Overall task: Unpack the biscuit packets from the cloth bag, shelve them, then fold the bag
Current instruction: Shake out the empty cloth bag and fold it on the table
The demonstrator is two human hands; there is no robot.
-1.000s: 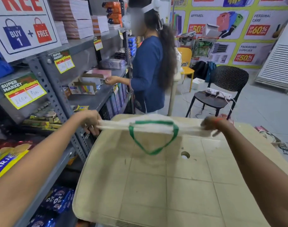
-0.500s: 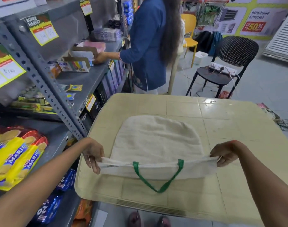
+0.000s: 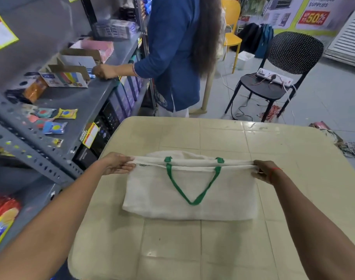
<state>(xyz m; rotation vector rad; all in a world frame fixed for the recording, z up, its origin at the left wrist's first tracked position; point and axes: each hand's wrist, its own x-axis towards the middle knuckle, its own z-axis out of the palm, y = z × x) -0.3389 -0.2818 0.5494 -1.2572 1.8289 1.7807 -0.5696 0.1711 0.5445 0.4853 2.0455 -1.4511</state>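
A white cloth bag [image 3: 152, 196] with green handles [image 3: 192, 190] lies folded in half on the beige table [image 3: 172, 249], its top edge doubled over toward the far side. My left hand [image 3: 118, 163] pinches the bag's left top corner. My right hand [image 3: 264, 171] pinches the right top corner. Both hands rest low at the table surface. Yellow and red biscuit packets [image 3: 1, 219] sit on the lower shelf at the far left.
A grey metal shelf rack [image 3: 57, 158] runs along the left, close to the table. Another person in a blue top [image 3: 172, 57] stands at the rack beyond the table. A black chair [image 3: 273, 77] with a power strip stands at the back right.
The bag was held stretched in the air, then laid flat on the table. My hands have carried its top edge away from me, folding the bag over itself.
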